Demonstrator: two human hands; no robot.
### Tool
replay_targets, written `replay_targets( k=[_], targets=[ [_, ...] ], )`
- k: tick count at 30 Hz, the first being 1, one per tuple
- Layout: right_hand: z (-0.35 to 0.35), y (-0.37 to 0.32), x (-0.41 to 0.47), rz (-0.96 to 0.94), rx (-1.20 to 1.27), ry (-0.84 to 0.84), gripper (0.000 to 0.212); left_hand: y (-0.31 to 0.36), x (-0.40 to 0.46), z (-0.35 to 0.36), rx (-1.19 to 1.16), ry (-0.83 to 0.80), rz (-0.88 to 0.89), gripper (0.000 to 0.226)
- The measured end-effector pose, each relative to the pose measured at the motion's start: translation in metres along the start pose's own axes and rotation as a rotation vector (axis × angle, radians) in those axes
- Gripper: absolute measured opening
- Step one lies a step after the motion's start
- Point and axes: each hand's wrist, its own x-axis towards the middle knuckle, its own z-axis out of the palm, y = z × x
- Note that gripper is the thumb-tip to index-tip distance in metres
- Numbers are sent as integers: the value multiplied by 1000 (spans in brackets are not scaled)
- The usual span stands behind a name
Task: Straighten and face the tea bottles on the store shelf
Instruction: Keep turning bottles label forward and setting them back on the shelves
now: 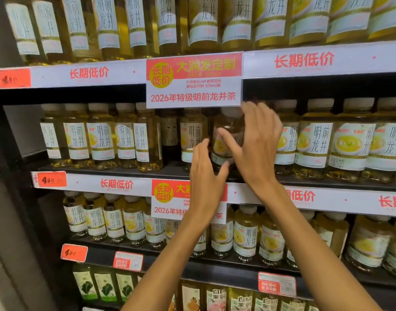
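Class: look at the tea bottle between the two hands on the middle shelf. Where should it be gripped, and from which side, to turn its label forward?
Probably the labelled body of the tea bottle, from the open front, fingers on either side. It stands upright, its neighbours leave little room, and the hanging price sign hides its cap. The right hand already touches it there; the left hand is near its base.

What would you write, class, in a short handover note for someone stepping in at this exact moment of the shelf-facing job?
Left hand: open, fingers by the base of the tilted tea bottle on the middle shelf.
Right hand: fingers around that bottle's right side, thumb across its front.
Done: the bottles to the left and right stand upright, labels forward.
Left: set this bottle upright, label forward; a gap with a set-back bottle remains to its left.
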Motion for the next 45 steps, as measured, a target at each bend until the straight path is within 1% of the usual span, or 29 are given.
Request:
replay_targets(
  k=[2, 4, 5, 7, 9, 11, 13, 15, 16, 19, 21, 23, 26, 27, 29, 31, 33, 35, 37, 39, 41, 42, 44, 45],
  targets=[
    [-6, -2, -12, 38, 170, 36, 57, 1, -2, 3, -29, -25, 3, 71],
    [-10, -3, -23, 103, 267, -13, 68, 1, -4, 5, -47, -30, 16, 72],
    [-12, -4, -27, 122, 307, -53, 70, 1, -5, 5, -33, -24, 29, 72],
    [-16, -8, -33, 135, 398, -98, 66, 2, -7, 4, -1, -6, 61, 69],
    [-24, -11, -32, 156, 494, -70, 61, 4, -9, 1, 0, -15, 110, 68],
    [-35, -13, -26, 204, 625, -23, 57, 5, -11, -6, -1, -53, 179, 68],
    [-51, -15, -17, 274, 793, -32, 54, 8, -14, -15, -64, -127, 190, 71],
    [-65, -17, -9, 319, 945, -72, 50, 13, -20, -25, -170, -214, 153, 72],
    [-71, -18, -7, 341, 1009, -89, 48, 17, -25, -30, -220, -243, 130, 69],
    [-82, -22, -6, 436, 1125, -130, 40, 30, -41, -39, -329, -276, 56, 56],
    [-86, -22, -8, 520, 1187, -183, 35, 39, -54, -43, -371, -270, 1, 52],
    [-89, -18, -9, 613, 1317, -280, 31, 45, -66, -47, -431, -293, -56, 45],
    [-93, -15, -11, 769, 1536, -459, 37, 53, -81, -52, -589, -416, -187, 25],
    [-94, -16, -12, 805, 1568, -500, 37, 54, -86, -52, -622, -457, -226, 24],
    [-97, -17, -14, 814, 1568, -531, 31, 55, -95, -52, -661, -506, -291, 27],
    [-100, -17, -17, 785, 1520, -528, 25, 55, -101, -52, -688, -513, -318, 25],
    [-103, -19, -18, 760, 1434, -507, 23, 56, -103, -55, -685, -489, -334, 36],
    [-105, -21, -20, 760, 1358, -505, 27, 55, -106, -54, -673, -457, -359, 45],
    [-106, -23, -22, 808, 1346, -564, 36, 56, -110, -54, -716, -438, -385, 43],
    [-107, -24, -21, 885, 1395, -659, 44, 57, -114, -55, -899, -487, -490, 50],
    [-107, -24, -22, 979, 1519, -727, 44, 58, -117, -58, -1134, -547, -637, 62],
    [-106, -24, -24, 1015, 1585, -738, 42, 58, -118, -60, -1196, -588, -670, 62],
    [-104, -25, -27, 1021, 1635, -722, 35, 53, -122, -60, -1160, -618, -675, 60],
    [-104, -25, -28, 999, 1618, -704, 31, 50, -124, -59, -1080, -598, -660, 59]
  ],
)
